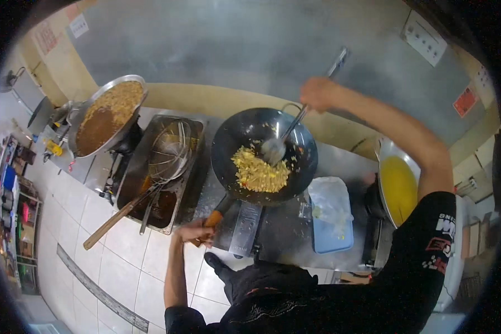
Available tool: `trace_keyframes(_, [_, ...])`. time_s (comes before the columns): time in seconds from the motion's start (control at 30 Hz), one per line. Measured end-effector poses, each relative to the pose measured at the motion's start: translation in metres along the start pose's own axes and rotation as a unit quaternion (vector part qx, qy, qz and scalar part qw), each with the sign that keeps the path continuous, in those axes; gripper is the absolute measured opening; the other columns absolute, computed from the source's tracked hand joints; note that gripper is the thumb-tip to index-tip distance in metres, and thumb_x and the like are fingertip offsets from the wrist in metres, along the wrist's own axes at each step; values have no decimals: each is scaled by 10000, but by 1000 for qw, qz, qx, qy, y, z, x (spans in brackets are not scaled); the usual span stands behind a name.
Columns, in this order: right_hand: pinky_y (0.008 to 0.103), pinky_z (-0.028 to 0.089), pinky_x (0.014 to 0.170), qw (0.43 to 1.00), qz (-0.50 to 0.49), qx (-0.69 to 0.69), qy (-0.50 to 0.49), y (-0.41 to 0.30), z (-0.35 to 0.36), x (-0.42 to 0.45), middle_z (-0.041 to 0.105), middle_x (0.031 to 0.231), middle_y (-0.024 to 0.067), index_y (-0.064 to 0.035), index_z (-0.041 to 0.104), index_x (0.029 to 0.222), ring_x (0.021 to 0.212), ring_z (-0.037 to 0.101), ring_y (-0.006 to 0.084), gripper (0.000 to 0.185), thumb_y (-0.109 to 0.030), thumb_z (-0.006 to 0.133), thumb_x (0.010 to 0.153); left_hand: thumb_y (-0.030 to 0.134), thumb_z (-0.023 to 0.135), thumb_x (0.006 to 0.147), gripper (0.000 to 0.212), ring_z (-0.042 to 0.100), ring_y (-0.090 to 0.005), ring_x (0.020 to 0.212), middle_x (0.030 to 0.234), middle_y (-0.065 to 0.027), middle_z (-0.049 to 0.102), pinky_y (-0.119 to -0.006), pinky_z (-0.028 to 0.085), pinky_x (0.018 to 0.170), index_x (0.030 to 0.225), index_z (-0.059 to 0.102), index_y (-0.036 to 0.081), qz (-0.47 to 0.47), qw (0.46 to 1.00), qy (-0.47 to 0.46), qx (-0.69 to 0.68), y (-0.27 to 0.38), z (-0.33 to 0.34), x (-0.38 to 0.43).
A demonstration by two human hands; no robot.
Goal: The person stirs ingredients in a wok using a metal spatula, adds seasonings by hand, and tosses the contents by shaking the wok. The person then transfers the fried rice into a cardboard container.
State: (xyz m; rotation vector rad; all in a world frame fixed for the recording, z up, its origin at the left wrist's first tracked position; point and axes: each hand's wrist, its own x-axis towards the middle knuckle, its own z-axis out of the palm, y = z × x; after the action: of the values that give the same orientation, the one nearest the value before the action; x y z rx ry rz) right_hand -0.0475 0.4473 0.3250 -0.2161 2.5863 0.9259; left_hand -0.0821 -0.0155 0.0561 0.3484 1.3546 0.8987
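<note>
A black wok [265, 155] sits on a gas stove in front of me, holding a heap of yellow fried food [261, 171] with small chopped bits. My left hand [197, 232] is closed around the wok's wooden handle [213, 218]. High on the far right side of the wok, my right hand [317, 94] grips a long metal wok spatula [294, 121]. The blurred head of the spatula is inside the wok, touching or just above the food.
Left of the wok, a metal tray [173, 221] holds dark liquid, a wire skimmer [171, 154] and a ladle. Beyond stands a large pan [144, 85] of brown food. To the right lie a blue plastic tray [334, 246] with a bag and a pan of yellow liquid [396, 188].
</note>
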Motion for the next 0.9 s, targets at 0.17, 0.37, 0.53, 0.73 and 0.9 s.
trace_keyframes(0.17, [433, 515, 685, 987, 33, 41, -150, -21, -60, -50, 658, 790, 144, -46, 678, 792, 782, 639, 327, 208, -241, 618, 752, 194, 636, 845, 171, 367, -62, 467, 598, 39, 425, -219, 329, 418, 867, 489, 110, 17, 930, -126, -344, -40, 94, 52])
trace_keyframes(0.37, [429, 504, 706, 980, 94, 120, -128, -89, -55, -53, 649, 824, 187, -9, 660, 843, 817, 632, 352, 318, -304, 546, 812, 111, 624, 810, 179, 416, -88, 444, 584, 16, 431, -262, 365, 403, 845, 448, 110, 68, 928, -89, -356, -54, 137, 95])
trace_keyframes(0.53, [442, 489, 672, 870, 119, 290, -380, -110, -127, -58, 641, 781, 201, 1, 637, 819, 779, 629, 354, 364, -337, 509, 865, 35, 577, 806, 143, 441, -110, 450, 588, -9, 445, -276, 387, 409, 814, 437, 66, 46, 920, -86, -379, -22, 109, 17])
trace_keyframes(0.73, [455, 502, 674, 886, 235, 346, -203, -199, -75, -35, 658, 874, 208, 14, 651, 878, 814, 654, 318, 387, -323, 464, 904, 30, 551, 815, 105, 442, -93, 453, 531, 21, 410, -264, 349, 389, 772, 472, 85, -12, 953, -129, -272, -12, 63, -8])
trace_keyframes(0.9, [473, 487, 711, 890, 267, 319, -187, -210, -91, -51, 642, 849, 226, 13, 644, 825, 832, 625, 380, 347, -281, 469, 883, 135, 526, 853, 240, 396, -82, 427, 511, 48, 394, -262, 347, 421, 633, 432, 121, 35, 947, -197, -251, -51, 58, -39])
